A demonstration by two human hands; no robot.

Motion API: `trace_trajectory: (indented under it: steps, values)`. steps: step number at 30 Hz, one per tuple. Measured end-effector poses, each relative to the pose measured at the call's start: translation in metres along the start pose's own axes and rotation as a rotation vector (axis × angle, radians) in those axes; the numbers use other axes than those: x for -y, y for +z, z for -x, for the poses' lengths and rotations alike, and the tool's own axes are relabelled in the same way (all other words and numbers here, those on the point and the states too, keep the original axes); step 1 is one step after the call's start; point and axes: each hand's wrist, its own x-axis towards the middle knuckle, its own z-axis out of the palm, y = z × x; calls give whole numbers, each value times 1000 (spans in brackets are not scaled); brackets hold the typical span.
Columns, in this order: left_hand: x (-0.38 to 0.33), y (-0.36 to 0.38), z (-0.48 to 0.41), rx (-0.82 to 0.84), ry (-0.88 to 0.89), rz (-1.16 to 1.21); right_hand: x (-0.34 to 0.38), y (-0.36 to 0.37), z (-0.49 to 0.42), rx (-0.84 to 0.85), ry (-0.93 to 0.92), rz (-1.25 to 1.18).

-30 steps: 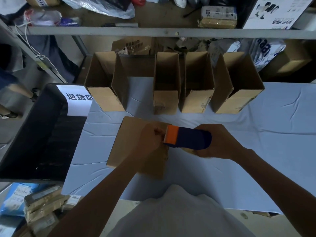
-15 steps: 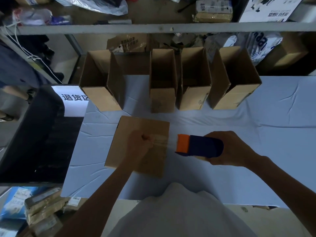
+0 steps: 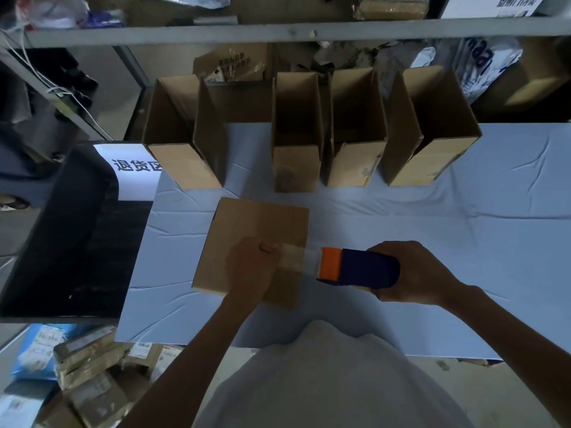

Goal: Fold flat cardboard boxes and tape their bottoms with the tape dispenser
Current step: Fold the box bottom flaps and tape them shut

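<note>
Pinning the left end of a clear tape strip [image 3: 298, 261] onto the cardboard box [image 3: 247, 223] with the left hand [image 3: 250, 267], fingers curled, thumb on the tape. Gripping the orange-and-blue tape dispenser [image 3: 361, 268] with the right hand [image 3: 414, 273], fingers wrapped round its body, just off the box's right edge, tape stretched between. Box near-centre on the blue-clothed table [image 3: 463, 242]; four open boxes [image 3: 296, 162] in a far row, black bin [image 3: 61, 242] at left.
</note>
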Motion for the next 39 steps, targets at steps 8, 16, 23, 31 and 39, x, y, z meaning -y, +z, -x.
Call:
trace_trajectory:
  steps: [8, 16, 23, 31, 39]
  values:
    - [3, 2, 6, 24, 90, 115, 1, 3, -3, 21, -4, 14]
    - [1, 11, 5, 52, 154, -144, 0, 2, -4, 36, 17, 18]
    - [-5, 14, 3, 85, 183, -335, 1, 3, -6, 67, 49, -5]
    - [-12, 2, 2, 92, 197, -496, 5, 5, -9, 58, 34, 45]
    - [12, 13, -7, 208, 319, -152, 7, 8, -13, 45, 31, 77]
